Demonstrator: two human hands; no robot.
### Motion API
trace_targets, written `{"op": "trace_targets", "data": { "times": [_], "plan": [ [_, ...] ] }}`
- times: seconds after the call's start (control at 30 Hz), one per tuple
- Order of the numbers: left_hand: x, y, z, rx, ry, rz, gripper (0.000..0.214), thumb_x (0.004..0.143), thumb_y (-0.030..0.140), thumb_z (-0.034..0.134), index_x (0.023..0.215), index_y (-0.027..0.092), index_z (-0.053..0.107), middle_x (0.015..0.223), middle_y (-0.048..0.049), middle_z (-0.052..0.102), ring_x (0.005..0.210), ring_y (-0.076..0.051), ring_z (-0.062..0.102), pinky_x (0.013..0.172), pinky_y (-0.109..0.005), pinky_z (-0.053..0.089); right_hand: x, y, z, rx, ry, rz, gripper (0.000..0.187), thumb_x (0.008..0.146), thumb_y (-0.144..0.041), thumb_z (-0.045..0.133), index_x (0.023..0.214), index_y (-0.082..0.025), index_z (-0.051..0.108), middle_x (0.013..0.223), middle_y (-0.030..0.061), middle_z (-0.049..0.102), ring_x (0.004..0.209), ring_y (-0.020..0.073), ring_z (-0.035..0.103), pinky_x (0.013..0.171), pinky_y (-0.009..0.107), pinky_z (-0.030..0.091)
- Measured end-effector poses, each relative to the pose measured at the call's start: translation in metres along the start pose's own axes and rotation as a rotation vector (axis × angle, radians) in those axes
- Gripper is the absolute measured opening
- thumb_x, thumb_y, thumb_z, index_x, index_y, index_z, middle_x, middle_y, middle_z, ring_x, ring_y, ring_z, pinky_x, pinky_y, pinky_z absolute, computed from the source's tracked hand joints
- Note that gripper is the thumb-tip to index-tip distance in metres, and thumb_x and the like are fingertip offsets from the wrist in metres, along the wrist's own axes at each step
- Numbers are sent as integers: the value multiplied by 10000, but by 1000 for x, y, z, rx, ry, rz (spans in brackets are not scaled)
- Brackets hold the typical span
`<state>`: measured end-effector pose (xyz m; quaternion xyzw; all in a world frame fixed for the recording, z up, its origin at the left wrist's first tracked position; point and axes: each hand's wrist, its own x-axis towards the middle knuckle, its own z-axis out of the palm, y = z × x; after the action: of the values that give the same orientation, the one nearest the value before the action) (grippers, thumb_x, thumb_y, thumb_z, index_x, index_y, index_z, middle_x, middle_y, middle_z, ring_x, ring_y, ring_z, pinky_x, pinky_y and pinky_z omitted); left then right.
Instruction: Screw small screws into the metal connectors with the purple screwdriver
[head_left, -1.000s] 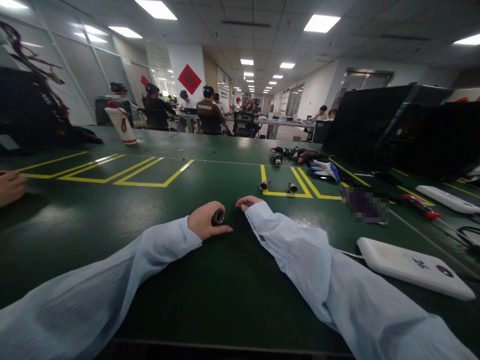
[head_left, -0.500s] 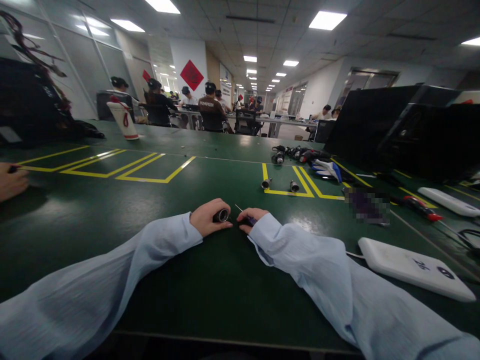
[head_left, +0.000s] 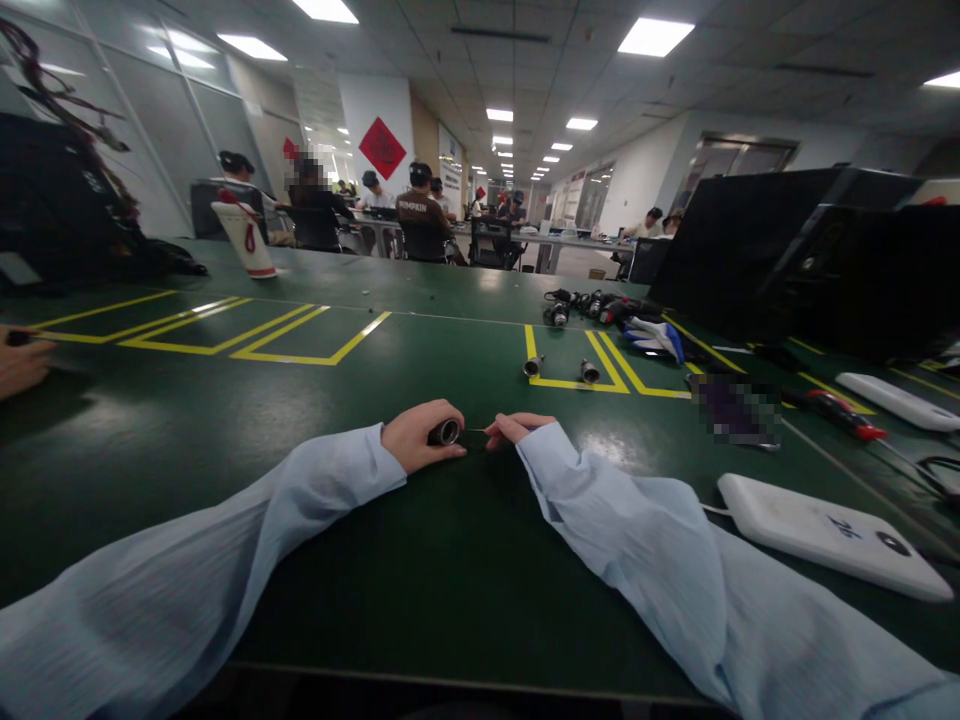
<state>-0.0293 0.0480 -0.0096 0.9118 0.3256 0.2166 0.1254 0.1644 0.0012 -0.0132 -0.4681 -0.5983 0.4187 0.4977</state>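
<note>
My left hand (head_left: 411, 437) rests on the green table (head_left: 420, 580) with its fingers wrapped round a small dark metal cylinder (head_left: 444, 432) whose open end faces right. My right hand (head_left: 513, 428) lies just to its right, mostly covered by a light blue sleeve, its fingers pinched on a thin screwdriver (head_left: 474, 434) whose tip points into the cylinder's open end. Both forearms lie flat on the table.
Two small metal cylinders (head_left: 531, 367) (head_left: 589, 373) sit on yellow floor-tape lines beyond my hands. A pile of dark parts (head_left: 585, 305) and gloves (head_left: 654, 338) lies farther back. A white power bank (head_left: 829, 533) and a red-handled screwdriver (head_left: 838, 410) lie right. Another person's hand (head_left: 21, 360) shows at far left.
My right hand turned the screwdriver from pointing up and away to pointing left into the cylinder. My left hand kept its hold on the cylinder.
</note>
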Motion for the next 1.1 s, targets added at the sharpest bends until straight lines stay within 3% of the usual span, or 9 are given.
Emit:
{"op": "trace_targets", "data": {
  "times": [0.13, 0.37, 0.73, 0.9, 1.1],
  "plan": [
    [0, 0, -1, -7, -6, -8, 266, 679, 375, 590, 842, 170, 543, 824, -27, 553, 759, -161, 530, 688, -290, 436, 0, 0, -10, 85, 58, 174, 359, 681, -461, 528, 532, -149, 625, 404, 9, 554, 404, 94, 500, 481, 235, 391],
    [-1, 3, -2, -39, -3, -20, 250, 682, 359, 593, 830, 165, 539, 811, -22, 561, 757, -156, 538, 678, -275, 437, 0, 5, -22, 129, 104, 158, 390, 663, -479, 536, 459, -152, 596, 333, -7, 481, 335, 81, 417, 401, 230, 319],
    [-2, 0, 0, -149, -39, 55, 275, 678, 357, 602, 863, 160, 548, 839, -31, 572, 775, -148, 544, 700, -276, 446, -2, 0, -18, 129, 147, 177, 413, 636, -496, 558, 395, -161, 558, 284, -20, 440, 280, 70, 379, 358, 224, 307],
    [0, 4, -3, -109, 64, 78, 297, 691, 388, 586, 872, 157, 538, 859, -47, 570, 786, -153, 542, 725, -293, 449, -1, 2, -17, 141, 156, 168, 414, 643, -484, 553, 384, -162, 556, 268, -21, 425, 272, 68, 368, 344, 220, 299],
    [-2, 9, -8, 183, 241, -17, 407, 666, 493, 580, 895, 157, 576, 875, -74, 546, 781, -190, 533, 698, -326, 448, 0, 5, -19, 136, 139, 159, 395, 665, -442, 533, 390, -160, 558, 286, -15, 444, 282, 72, 388, 343, 218, 306]
  ]
}}
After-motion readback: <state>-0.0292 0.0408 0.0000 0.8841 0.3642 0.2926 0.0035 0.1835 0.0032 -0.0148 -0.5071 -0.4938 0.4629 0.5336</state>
